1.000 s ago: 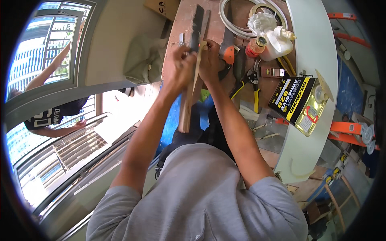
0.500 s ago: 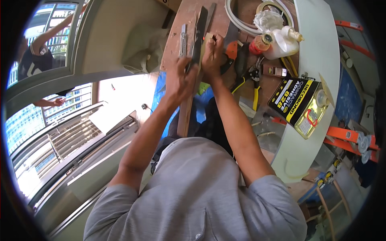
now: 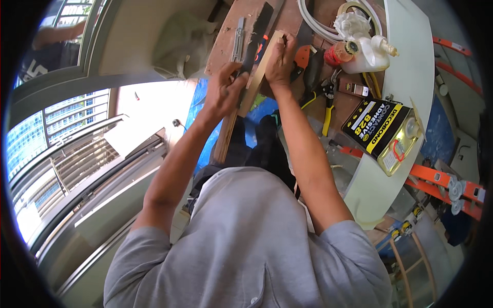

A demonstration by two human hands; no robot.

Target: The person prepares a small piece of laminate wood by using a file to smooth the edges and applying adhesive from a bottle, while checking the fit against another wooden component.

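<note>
A long wooden strip [image 3: 258, 77] slants from the workbench down toward my lap, its pale face showing near the far end. My right hand [image 3: 280, 64] is wrapped round that end, thumb lying along the top. Beside the strip, on its left, runs a thin dark band [image 3: 260, 32] with a ragged edge. My left hand [image 3: 226, 91] has its fingers curled at the band's near end and seems to pinch it against the wood; the fingertips are partly hidden. A utility knife [image 3: 239, 40] lies on the bench just beyond my left hand.
Right of my hands lie an orange-and-black tool [image 3: 303, 57], yellow-handled pliers [image 3: 328, 115], a red jar [image 3: 340, 53], a white bottle [image 3: 367, 56] and an adhesive tin [image 3: 382, 131]. A pale panel [image 3: 411, 61] borders them. Another person [image 3: 49, 54] shows at the left window.
The dark band now stands farther from the wooden strip, whose pale face shows more. My left hand's fingers look less blurred. The wood's near end has shifted left.
</note>
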